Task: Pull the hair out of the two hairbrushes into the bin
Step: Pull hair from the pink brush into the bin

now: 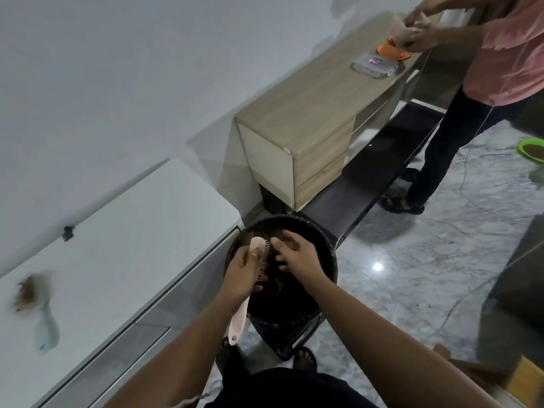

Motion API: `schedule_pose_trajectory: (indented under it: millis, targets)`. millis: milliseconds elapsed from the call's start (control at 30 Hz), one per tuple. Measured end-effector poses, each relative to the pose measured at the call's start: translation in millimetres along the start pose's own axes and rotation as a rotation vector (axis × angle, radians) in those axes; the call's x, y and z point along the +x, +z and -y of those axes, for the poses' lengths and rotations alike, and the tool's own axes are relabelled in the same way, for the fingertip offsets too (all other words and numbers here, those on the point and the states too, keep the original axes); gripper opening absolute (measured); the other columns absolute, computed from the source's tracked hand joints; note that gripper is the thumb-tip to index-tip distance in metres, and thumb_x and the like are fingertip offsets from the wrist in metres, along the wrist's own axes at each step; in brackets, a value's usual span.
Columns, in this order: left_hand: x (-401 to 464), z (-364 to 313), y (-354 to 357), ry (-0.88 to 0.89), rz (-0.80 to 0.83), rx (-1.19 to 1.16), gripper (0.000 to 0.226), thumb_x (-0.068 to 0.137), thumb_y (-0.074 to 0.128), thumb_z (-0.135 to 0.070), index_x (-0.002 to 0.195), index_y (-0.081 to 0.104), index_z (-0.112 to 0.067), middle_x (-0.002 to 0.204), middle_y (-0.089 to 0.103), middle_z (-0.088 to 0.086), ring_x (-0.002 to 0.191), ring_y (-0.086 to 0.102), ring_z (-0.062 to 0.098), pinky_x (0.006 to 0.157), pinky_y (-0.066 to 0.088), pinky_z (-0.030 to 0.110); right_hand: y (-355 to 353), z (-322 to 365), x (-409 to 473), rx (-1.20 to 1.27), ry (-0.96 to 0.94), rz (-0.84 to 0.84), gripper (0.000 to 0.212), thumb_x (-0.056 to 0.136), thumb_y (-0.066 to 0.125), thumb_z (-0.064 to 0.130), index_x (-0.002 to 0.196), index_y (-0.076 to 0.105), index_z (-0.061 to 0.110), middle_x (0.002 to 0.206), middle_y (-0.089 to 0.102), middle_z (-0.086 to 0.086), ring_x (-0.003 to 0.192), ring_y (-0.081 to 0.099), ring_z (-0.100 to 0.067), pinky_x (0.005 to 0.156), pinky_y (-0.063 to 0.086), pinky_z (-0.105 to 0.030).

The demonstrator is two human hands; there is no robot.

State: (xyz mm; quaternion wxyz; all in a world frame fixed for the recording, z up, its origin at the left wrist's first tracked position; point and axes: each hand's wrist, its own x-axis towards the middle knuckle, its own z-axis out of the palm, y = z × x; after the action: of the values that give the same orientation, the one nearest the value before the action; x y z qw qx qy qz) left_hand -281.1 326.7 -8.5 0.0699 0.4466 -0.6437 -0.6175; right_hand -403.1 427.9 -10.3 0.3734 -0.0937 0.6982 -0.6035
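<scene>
My left hand (243, 272) grips a pink hairbrush (258, 248) over the black bin (329, 260), bristles turned to the right and its handle (238, 322) hanging down toward me. Against those bristles rest the curled fingers of my right hand (294, 254), pinching at dark hair; the hair itself is hard to make out against the dark bin. A second, pale green hairbrush (44, 325) lies on the white cabinet top (117, 245) at the far left, with a clump of brown hair (29, 291) on its head.
A wooden cabinet (309, 113) stands behind the bin, carrying a clear box (375, 64) and an orange object (393, 48). Another person in a pink shirt (509, 54) stands at its far end. A green bowl (532, 148) and thin cables lie on the marble floor.
</scene>
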Motion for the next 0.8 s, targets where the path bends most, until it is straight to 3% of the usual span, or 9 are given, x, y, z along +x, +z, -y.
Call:
schedule_pose_trajectory:
  millis: [67,133,200,400,567,633,700,800]
  targets:
    - [-3.7,-1.1,8.5,0.027,0.036,0.021,0.028,0.112,0.041,-0.045,0.121,0.061,-0.027,0.096,0.074,0.009,0.074,0.069,0.021,0.054,0.053,0.028,10.8,7.2,1.7,-0.097,-0.115,-0.014,0.023,0.093,0.076,0.018,0.116,0.075,0.014,0.098,0.078,-0.005,0.076,0.071,-0.010,0.068,0.062,-0.027]
    - [-5.6,-0.9,9.3,0.045,-0.009,0.037,0.029,0.112,0.041,-0.044,0.125,0.061,-0.026,0.094,0.073,0.009,0.072,0.068,0.022,0.052,0.051,0.027,5.5,7.6,7.6,-0.083,-0.084,-0.080,0.008,0.092,0.076,0.011,0.097,0.080,0.006,0.085,0.079,-0.013,0.066,0.069,-0.013,0.064,0.062,-0.025]
    - [-7.0,-1.3,4.1,0.067,-0.056,0.073,0.029,0.112,0.040,-0.043,0.127,0.060,-0.028,0.100,0.076,0.008,0.074,0.070,0.021,0.053,0.052,0.027,-8.1,-0.1,13.1,-0.058,-0.002,-0.114,0.004,0.091,0.077,0.007,0.092,0.079,0.004,0.081,0.078,-0.019,0.062,0.070,-0.017,0.064,0.063,-0.026]
    - [-1.4,2.9,3.4,0.046,-0.166,-0.012,0.031,0.113,0.041,-0.038,0.133,0.059,-0.023,0.107,0.076,0.011,0.069,0.069,0.017,0.049,0.051,0.024,-28.9,-26.5,22.5,0.039,0.229,-0.255,0.009,0.092,0.075,0.006,0.084,0.077,0.004,0.077,0.078,-0.019,0.062,0.073,-0.022,0.076,0.067,-0.040]
    - [-1.0,-0.4,-14.8,0.090,-0.307,-0.053,0.028,0.112,0.043,-0.038,0.133,0.057,-0.024,0.095,0.073,0.003,0.071,0.068,0.016,0.054,0.053,0.027,-58.2,-40.8,25.1,0.119,0.386,-0.480,0.009,0.095,0.070,0.004,0.092,0.078,0.002,0.073,0.075,-0.013,0.059,0.072,-0.020,0.079,0.067,-0.043]
    - [0.2,-0.9,-21.7,0.085,-0.254,0.013,0.026,0.112,0.044,-0.036,0.135,0.054,-0.031,0.102,0.070,-0.003,0.078,0.070,0.018,0.056,0.055,0.028,-55.6,-35.2,21.5,0.046,0.331,-0.394,0.014,0.098,0.067,0.009,0.105,0.078,0.003,0.081,0.075,-0.010,0.067,0.072,-0.019,0.077,0.067,-0.039]
    - [2.0,0.9,-19.2,0.077,-0.180,0.080,0.027,0.111,0.045,-0.037,0.137,0.053,-0.037,0.108,0.070,-0.007,0.079,0.070,0.018,0.056,0.056,0.027,-34.9,-14.5,12.2,0.011,0.176,-0.185,0.022,0.098,0.069,0.017,0.117,0.074,0.008,0.089,0.074,-0.007,0.074,0.070,-0.019,0.069,0.063,-0.032]
    - [0.6,6.4,-4.2,0.156,-0.045,0.223,0.028,0.109,0.049,-0.040,0.135,0.058,-0.037,0.096,0.072,-0.007,0.072,0.067,0.013,0.061,0.059,0.034,4.5,8.7,5.4,-0.026,-0.044,0.035,0.036,0.091,0.079,0.021,0.125,0.068,0.025,0.093,0.074,-0.005,0.075,0.068,-0.016,0.067,0.061,-0.032]
